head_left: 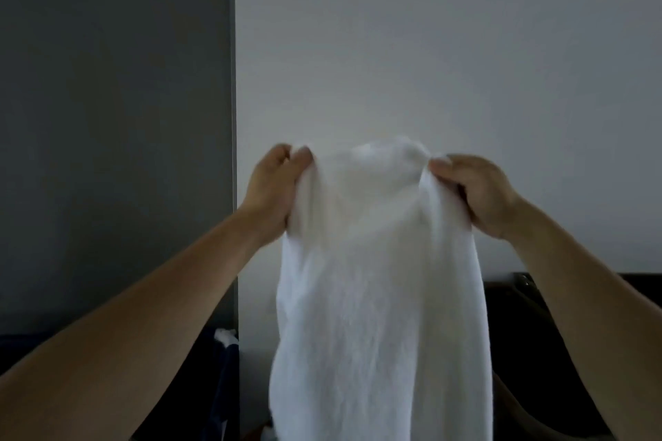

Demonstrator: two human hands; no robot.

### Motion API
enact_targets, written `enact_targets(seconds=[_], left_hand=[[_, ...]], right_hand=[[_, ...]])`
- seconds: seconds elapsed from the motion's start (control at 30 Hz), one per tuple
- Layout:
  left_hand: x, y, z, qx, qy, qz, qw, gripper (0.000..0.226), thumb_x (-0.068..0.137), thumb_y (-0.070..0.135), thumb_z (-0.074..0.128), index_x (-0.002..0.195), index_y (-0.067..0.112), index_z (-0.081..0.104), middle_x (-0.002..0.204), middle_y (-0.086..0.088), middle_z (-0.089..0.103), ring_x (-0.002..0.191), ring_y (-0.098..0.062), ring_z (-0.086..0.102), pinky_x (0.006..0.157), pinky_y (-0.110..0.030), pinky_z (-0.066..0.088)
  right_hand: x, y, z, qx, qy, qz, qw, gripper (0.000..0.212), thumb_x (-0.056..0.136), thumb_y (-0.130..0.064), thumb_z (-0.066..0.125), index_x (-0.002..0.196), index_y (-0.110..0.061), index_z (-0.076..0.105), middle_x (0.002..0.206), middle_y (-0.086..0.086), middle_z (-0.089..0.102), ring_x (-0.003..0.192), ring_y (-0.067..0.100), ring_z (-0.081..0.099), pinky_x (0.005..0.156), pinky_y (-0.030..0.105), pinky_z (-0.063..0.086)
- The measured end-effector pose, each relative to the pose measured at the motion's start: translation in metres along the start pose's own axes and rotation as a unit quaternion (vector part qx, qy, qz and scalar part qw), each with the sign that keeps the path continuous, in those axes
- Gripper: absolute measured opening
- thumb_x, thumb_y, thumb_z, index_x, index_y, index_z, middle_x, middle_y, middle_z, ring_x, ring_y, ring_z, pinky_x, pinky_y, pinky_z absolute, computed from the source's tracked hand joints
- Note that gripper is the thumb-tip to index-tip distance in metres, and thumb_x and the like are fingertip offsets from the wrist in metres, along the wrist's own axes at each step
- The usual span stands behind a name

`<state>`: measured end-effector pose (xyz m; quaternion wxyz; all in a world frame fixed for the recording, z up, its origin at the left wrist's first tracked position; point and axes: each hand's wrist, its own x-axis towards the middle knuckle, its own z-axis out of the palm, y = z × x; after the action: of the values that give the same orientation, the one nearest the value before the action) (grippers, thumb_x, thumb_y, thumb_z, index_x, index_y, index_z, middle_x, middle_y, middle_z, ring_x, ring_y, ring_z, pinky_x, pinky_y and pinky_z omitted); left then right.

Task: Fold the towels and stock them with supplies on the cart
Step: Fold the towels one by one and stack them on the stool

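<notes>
A white towel hangs in front of me, held up by its top edge at about chest height. My left hand pinches the towel's upper left corner. My right hand grips the upper right corner. The cloth bunches between the two hands and drapes straight down past the bottom of the frame. The cart is not visible.
A white wall fills the background, with a grey panel to its left. A dark object stands low at the right. More white cloth shows low at the left, over something dark.
</notes>
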<state>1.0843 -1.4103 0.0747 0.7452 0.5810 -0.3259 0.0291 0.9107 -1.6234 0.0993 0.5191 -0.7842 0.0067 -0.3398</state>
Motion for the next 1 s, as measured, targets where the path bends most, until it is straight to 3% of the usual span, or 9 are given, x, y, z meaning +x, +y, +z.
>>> enact_targets(seconds=[0.07, 0.13, 0.27, 0.43, 0.57, 0.67, 0.77, 0.9, 1.0], left_hand=[[0.006, 0.014, 0.004, 0.046, 0.001, 0.045, 0.998, 0.028, 0.087, 0.045, 0.06, 0.065, 0.029, 0.055, 0.058, 0.015, 0.052, 0.052, -0.005, 0.047, 0.047, -0.024, 0.042], [-0.002, 0.011, 0.02, 0.16, -0.12, 0.069, 0.978, 0.028, 0.089, 0.043, 0.062, 0.069, 0.024, 0.055, 0.058, 0.013, 0.05, 0.051, -0.005, 0.045, 0.047, -0.022, 0.039], [-0.035, -0.03, 0.047, 0.297, -0.278, 0.067, 0.911, 0.03, 0.094, 0.03, 0.066, 0.078, 0.005, 0.057, 0.068, 0.004, 0.05, 0.059, -0.008, 0.042, 0.055, -0.023, 0.036], [-0.047, -0.051, 0.04, 0.27, -0.346, 0.011, 0.899, 0.027, 0.092, 0.04, 0.068, 0.088, 0.013, 0.068, 0.083, -0.003, 0.069, 0.07, -0.005, 0.057, 0.064, -0.02, 0.047], [-0.06, -0.065, 0.016, 0.22, -0.394, -0.11, 0.886, 0.036, 0.089, 0.046, 0.07, 0.098, 0.011, 0.07, 0.094, 0.003, 0.074, 0.083, -0.012, 0.071, 0.078, -0.025, 0.057], [-0.072, -0.085, -0.006, 0.2, -0.39, -0.152, 0.886, 0.049, 0.09, 0.052, 0.066, 0.112, 0.009, 0.07, 0.111, -0.006, 0.073, 0.102, -0.024, 0.07, 0.095, -0.038, 0.055], [-0.073, -0.088, -0.017, 0.112, -0.286, -0.204, 0.929, 0.053, 0.09, 0.048, 0.066, 0.115, 0.001, 0.067, 0.112, -0.015, 0.072, 0.105, -0.036, 0.068, 0.096, -0.051, 0.053], [-0.045, -0.051, -0.009, 0.033, -0.224, -0.161, 0.961, 0.046, 0.083, 0.042, 0.074, 0.104, 0.001, 0.068, 0.1, -0.016, 0.074, 0.088, -0.034, 0.072, 0.075, -0.039, 0.055], [-0.032, -0.023, 0.017, 0.112, -0.275, -0.064, 0.953, 0.023, 0.09, 0.037, 0.07, 0.088, 0.013, 0.069, 0.083, -0.001, 0.069, 0.074, -0.017, 0.065, 0.068, -0.033, 0.05]], right_hand=[[-0.015, 0.029, -0.006, -0.059, -0.03, 0.057, 0.996, 0.033, 0.091, -0.026, 0.064, 0.061, -0.021, 0.074, 0.063, 0.0, 0.07, 0.057, 0.013, 0.065, 0.053, 0.021, 0.051], [-0.026, 0.053, -0.01, -0.065, -0.037, 0.112, 0.991, 0.026, 0.096, -0.021, 0.06, 0.08, -0.015, 0.08, 0.084, 0.014, 0.076, 0.074, 0.023, 0.07, 0.069, 0.033, 0.057], [-0.051, 0.072, 0.012, 0.108, -0.096, 0.156, 0.977, 0.036, 0.089, -0.021, 0.064, 0.124, -0.018, 0.07, 0.118, 0.019, 0.071, 0.104, 0.029, 0.069, 0.088, 0.037, 0.057], [-0.068, 0.08, 0.045, 0.059, -0.119, 0.19, 0.973, 0.037, 0.084, -0.029, 0.068, 0.097, 0.006, 0.068, 0.1, 0.028, 0.069, 0.093, 0.04, 0.065, 0.093, 0.052, 0.051], [-0.052, 0.054, 0.044, 0.049, -0.011, 0.098, 0.994, 0.031, 0.098, -0.02, 0.058, 0.068, -0.014, 0.064, 0.067, 0.008, 0.06, 0.063, 0.023, 0.058, 0.06, 0.03, 0.051], [-0.028, 0.025, 0.033, 0.116, 0.074, 0.028, 0.99, 0.03, 0.097, -0.023, 0.06, 0.069, -0.016, 0.068, 0.072, 0.007, 0.064, 0.067, 0.018, 0.063, 0.064, 0.031, 0.055], [-0.017, 0.008, 0.019, 0.12, 0.116, -0.002, 0.986, 0.033, 0.086, -0.035, 0.064, 0.082, -0.002, 0.065, 0.083, 0.014, 0.063, 0.076, 0.023, 0.063, 0.071, 0.035, 0.055], [-0.027, 0.023, 0.018, -0.023, -0.023, 0.064, 0.997, 0.013, 0.088, -0.031, 0.068, 0.084, -0.019, 0.072, 0.084, 0.008, 0.068, 0.077, 0.02, 0.064, 0.074, 0.037, 0.054], [-0.046, 0.039, 0.038, -0.044, -0.099, 0.115, 0.987, 0.036, 0.096, -0.02, 0.062, 0.131, -0.023, 0.059, 0.107, 0.001, 0.071, 0.092, 0.013, 0.066, 0.092, 0.033, 0.053]])
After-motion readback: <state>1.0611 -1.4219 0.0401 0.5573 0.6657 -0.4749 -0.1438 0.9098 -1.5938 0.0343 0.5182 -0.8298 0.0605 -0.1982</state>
